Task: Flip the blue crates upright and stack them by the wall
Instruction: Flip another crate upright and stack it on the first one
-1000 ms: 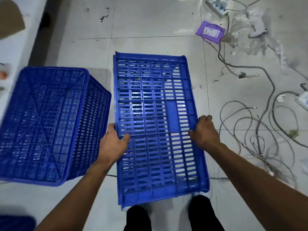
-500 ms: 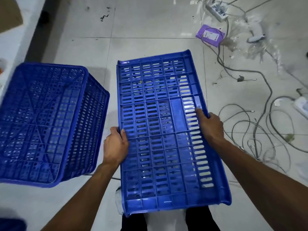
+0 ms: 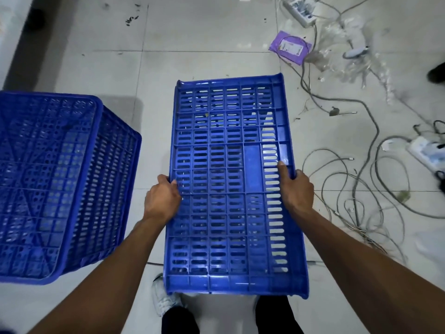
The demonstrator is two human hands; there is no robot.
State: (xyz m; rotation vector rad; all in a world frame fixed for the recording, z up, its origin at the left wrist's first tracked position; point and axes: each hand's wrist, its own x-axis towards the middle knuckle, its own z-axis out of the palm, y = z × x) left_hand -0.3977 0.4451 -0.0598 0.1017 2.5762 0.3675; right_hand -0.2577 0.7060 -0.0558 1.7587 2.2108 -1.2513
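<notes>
A shallow blue slatted crate (image 3: 231,189) is held in front of me above the floor, its slatted bottom facing up. My left hand (image 3: 162,201) grips its left long edge about halfway along. My right hand (image 3: 295,189) grips the right long edge, thumb lying on the slats. A second, deeper blue crate (image 3: 55,184) stands upside down on the floor to the left, apart from both hands.
Grey cables (image 3: 361,189) sprawl over the tiled floor to the right, with power strips (image 3: 299,10) and a purple packet (image 3: 290,48) further back. A pale wall base (image 3: 9,32) runs along the far left. My shoes and legs (image 3: 168,307) show below the held crate.
The shallow crate has come up off the floor and swung level in both hands. My view has shifted, so both crates sit lower and further right in the picture.
</notes>
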